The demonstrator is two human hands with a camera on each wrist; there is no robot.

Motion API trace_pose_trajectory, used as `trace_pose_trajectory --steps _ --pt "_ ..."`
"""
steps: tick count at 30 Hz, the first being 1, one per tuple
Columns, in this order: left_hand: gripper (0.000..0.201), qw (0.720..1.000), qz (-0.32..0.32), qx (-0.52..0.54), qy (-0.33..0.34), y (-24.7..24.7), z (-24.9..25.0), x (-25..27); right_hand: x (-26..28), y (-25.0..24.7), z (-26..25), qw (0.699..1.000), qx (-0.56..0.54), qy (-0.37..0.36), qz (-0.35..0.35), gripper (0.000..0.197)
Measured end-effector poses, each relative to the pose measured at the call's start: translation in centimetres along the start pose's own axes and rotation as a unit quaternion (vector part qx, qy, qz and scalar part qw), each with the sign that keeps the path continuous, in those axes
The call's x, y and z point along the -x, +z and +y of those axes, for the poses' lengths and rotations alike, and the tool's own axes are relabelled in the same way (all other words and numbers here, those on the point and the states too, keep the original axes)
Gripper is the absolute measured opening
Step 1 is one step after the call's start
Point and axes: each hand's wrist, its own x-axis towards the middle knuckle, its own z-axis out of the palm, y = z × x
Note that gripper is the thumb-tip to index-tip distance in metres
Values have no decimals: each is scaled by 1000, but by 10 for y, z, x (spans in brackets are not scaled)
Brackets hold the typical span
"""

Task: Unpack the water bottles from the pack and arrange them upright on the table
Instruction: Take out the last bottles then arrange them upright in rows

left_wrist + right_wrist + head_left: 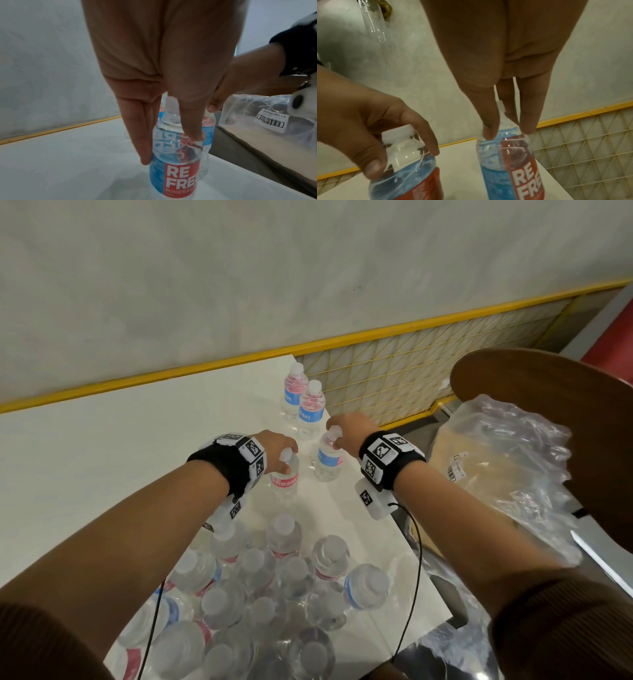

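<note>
My left hand [287, 460] pinches the neck and shoulder of an upright water bottle [285, 477] with a red and blue label; fingers and thumb point down around it [171, 146]. My right hand [334, 438] holds a second upright bottle [328, 458] the same way, just to the right [508, 132]. Both bottles are low at the white table [102, 440]; whether their bases touch it I cannot tell. Two more bottles [295, 392] [311, 409] stand upright behind them. The pack [267, 587] with several bottles sits near me.
The table's right edge [394, 529] runs close beside the right bottle. Crumpled clear plastic wrap [507, 460] lies on a brown surface to the right, under a round wooden seat [548, 392]. A wall with a yellow rail [171, 374] borders the table's far side.
</note>
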Motion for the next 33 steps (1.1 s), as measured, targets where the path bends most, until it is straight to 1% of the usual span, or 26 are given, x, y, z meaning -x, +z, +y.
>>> trace_pose_trajectory --steps 3,11,16,19,26,33 --pt "55 1000 -2 4 -3 1 0 2 -5 -1 -1 1000 20 -5 -2 42" --pt "54 1000 -6 -2 4 -2 4 7 -18 -2 3 1000 3 7 7 41" --pt "55 1000 -5 -4 8 -1 1 6 -30 -9 3 1000 -7 19 15 45" --pt "55 1000 -6 1 7 -2 0 6 -38 -10 2 1000 -8 15 25 46" --pt "56 1000 -11 3 8 -2 -2 6 -48 -10 -3 999 -9 2 37 39" --pt "58 1000 -10 -2 4 -2 -1 6 -53 -8 -6 999 -24 8 43 43"
